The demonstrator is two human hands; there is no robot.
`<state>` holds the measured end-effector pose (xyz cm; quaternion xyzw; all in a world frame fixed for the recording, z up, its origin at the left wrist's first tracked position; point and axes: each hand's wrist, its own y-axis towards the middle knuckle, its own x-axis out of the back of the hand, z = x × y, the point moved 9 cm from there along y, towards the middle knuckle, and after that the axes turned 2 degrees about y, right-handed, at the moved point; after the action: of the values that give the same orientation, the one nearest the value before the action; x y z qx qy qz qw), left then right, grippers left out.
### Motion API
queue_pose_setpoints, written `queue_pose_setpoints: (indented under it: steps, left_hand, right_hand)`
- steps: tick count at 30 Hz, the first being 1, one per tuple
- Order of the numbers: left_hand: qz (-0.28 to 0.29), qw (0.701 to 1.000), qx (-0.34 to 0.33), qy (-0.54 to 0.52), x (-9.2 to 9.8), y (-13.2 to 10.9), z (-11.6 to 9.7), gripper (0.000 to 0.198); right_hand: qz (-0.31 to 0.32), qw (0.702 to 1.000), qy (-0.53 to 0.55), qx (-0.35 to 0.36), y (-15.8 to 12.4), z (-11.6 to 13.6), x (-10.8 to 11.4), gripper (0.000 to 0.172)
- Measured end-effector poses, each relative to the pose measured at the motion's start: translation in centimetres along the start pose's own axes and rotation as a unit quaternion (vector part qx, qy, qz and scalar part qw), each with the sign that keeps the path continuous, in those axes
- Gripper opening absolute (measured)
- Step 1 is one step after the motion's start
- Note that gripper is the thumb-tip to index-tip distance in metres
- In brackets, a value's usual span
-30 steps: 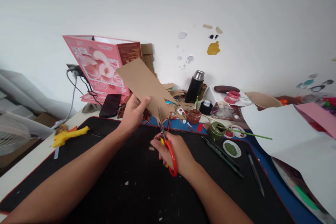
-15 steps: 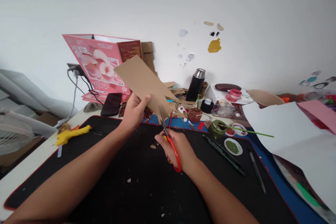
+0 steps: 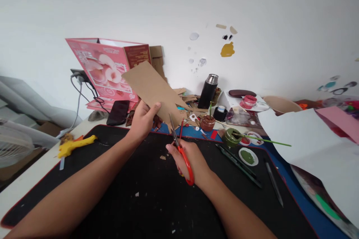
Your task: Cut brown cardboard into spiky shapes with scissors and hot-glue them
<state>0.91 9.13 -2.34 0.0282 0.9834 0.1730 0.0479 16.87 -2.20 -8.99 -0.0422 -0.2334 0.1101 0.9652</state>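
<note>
A flat piece of brown cardboard [image 3: 153, 84] is held up at a slant by my left hand [image 3: 143, 119], thumb on its face and the other fingers behind. Its lower right end is cut into, with a narrow strip standing apart from the main piece. My right hand [image 3: 192, 160] is closed round the handles of red scissors [image 3: 186, 166]. The scissor blades point up and meet the lower edge of the cardboard. A thin red stick [image 3: 181, 129] shows beside the blades; where its lower end goes is hidden by my right hand.
A black mat [image 3: 146, 201] covers the table. On the left are a yellow glue gun [image 3: 75, 145], a phone [image 3: 118, 112] and a pink box [image 3: 106, 69]. Behind are cardboard scraps and a black flask [image 3: 208, 91]. Rightward stand a green paint jar [image 3: 231, 138], pens and white paper [image 3: 297, 130].
The scissor blades look slightly closer together at the cardboard's edge. Both hands keep nearly the same place, and the whole view has shifted a little.
</note>
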Motion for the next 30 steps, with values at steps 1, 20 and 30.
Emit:
queue_pose_setpoints:
  steps: [1,20,30]
  left_hand:
    - [0.0,1.0,-0.001,-0.001,0.0,0.02,0.02,0.041]
    - [-0.003,1.0,-0.016,0.008,-0.08,-0.01,-0.45,0.048]
    - [0.002,1.0,-0.015,0.017,0.05,0.17,-0.13,0.047]
  right_hand:
    - [-0.001,1.0,-0.002,-0.001,0.03,-0.02,0.02,0.034]
    - [-0.021,0.999,-0.046,0.015,-0.14,0.74,-0.07,0.026]
    - [0.006,1.0,-0.005,0.013,0.15,0.0,-0.55,0.033]
